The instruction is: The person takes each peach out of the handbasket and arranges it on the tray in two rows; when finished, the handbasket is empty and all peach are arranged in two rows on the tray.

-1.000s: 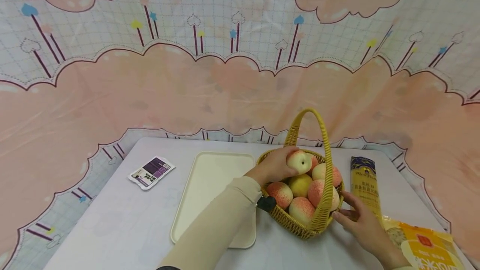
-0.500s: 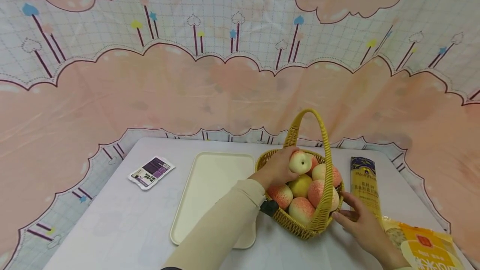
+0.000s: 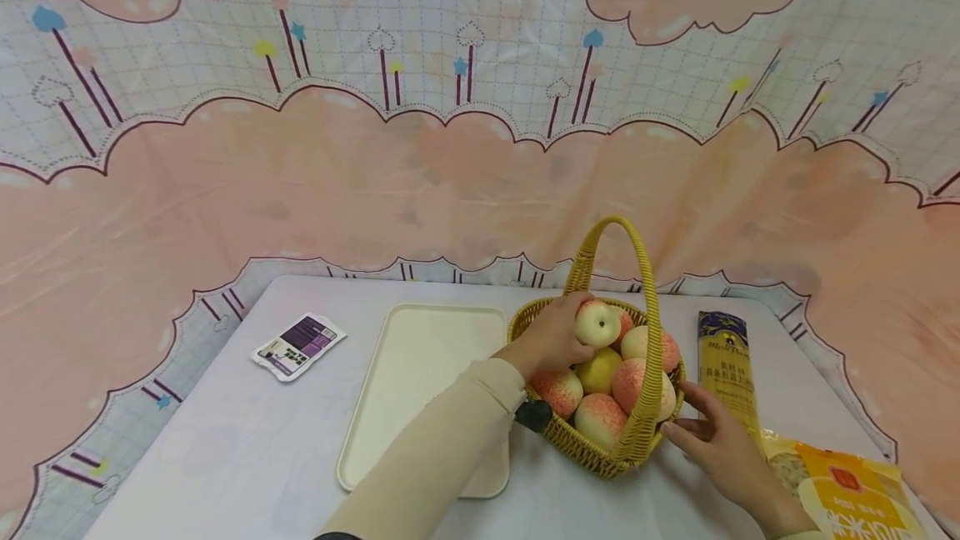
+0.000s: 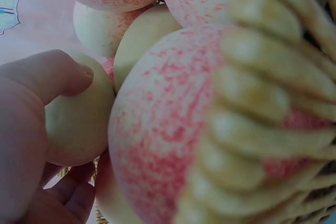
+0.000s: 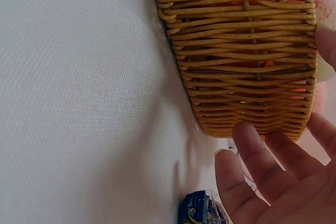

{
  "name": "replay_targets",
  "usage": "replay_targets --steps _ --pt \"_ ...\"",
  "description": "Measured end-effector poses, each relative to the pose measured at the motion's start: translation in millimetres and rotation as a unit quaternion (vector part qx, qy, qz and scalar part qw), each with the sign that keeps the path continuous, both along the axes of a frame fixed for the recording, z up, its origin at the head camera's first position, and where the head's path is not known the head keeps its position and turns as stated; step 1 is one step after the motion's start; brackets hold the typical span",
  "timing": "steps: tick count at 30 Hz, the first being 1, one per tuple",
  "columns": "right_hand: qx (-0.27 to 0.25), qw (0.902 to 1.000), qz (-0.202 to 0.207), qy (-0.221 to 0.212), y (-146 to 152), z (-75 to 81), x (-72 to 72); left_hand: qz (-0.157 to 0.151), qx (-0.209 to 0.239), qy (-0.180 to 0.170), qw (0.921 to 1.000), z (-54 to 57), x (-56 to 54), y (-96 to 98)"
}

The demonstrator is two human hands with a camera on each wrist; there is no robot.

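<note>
A yellow wicker basket (image 3: 573,440) with a tall arched handle holds several pink-speckled peaches and one yellow round fruit (image 3: 597,371). My left hand (image 3: 551,336) reaches over the basket's left rim and grips a pale peach (image 3: 597,324) at the top of the pile. In the left wrist view the thumb (image 4: 73,77) lies across that peach, with fingers curled beneath it. At the basket's right side my right hand (image 3: 720,444) rests its fingertips against the wicker. The right wrist view shows these fingers (image 5: 262,166) fairly straight and spread, the thumb at the rim.
A cream tray (image 3: 420,357) lies left of the basket, partly under my left forearm. Farther left is a purple-and-white packet (image 3: 298,347). On the right lie a yellow-and-blue spaghetti pack (image 3: 727,365) and an orange food bag (image 3: 847,486). A patterned curtain hangs behind the table.
My left forearm has shifted slightly right, with the peach still in the hand's grip over the basket. The right hand stays at the basket's side. The head view has shifted a little.
</note>
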State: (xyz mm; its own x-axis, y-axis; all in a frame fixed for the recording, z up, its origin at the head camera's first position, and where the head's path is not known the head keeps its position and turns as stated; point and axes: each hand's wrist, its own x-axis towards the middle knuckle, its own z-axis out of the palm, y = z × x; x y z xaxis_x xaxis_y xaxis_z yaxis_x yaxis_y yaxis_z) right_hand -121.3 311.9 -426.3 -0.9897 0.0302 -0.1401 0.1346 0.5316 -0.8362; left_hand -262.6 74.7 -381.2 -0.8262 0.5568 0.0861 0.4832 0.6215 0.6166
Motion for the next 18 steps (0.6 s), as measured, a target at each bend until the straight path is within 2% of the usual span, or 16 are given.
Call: replay_targets --steps 6,12,18 --pt "0.001 1.0 0.001 -0.001 0 -0.3 -0.5 -0.012 0.051 -0.021 0.9984 2.7 -1.2 -6.3" --pt "0.002 1.0 -0.001 -0.008 1 -0.4 -1.0 -0.016 0.065 -0.006 0.9978 6.6 -1.9 -16.4" --pt "0.005 0.9999 -0.001 -0.012 1 0.5 -1.8 -0.016 0.094 0.011 0.9954 10.6 -7.1 -31.7"
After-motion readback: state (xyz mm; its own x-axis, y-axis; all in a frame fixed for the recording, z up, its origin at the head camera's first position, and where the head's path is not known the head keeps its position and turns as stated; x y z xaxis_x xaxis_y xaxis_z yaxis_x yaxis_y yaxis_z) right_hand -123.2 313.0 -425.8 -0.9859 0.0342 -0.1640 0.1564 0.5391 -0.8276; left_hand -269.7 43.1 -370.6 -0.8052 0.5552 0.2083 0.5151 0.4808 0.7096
